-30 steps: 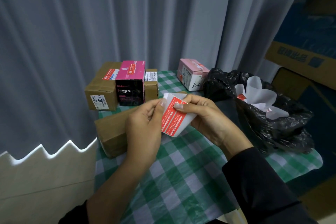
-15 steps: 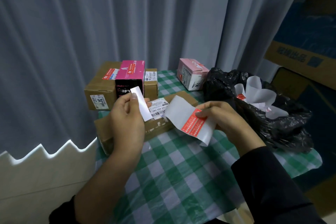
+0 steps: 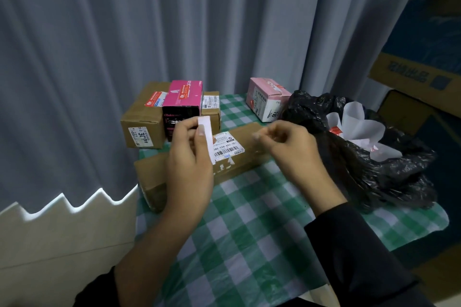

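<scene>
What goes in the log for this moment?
left hand: pinches white strip | right hand: blurred, grip unclear | long box: on table, barcode label up | black bag: beside box

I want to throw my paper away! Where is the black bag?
In the head view, the black bag sits on the right side of the checked table, just right of the right hand and next to the pale pink box.

Left grip point(image 3: 190, 157) raised, pinching; right grip point(image 3: 289, 149) beside it, fingers curled
</scene>
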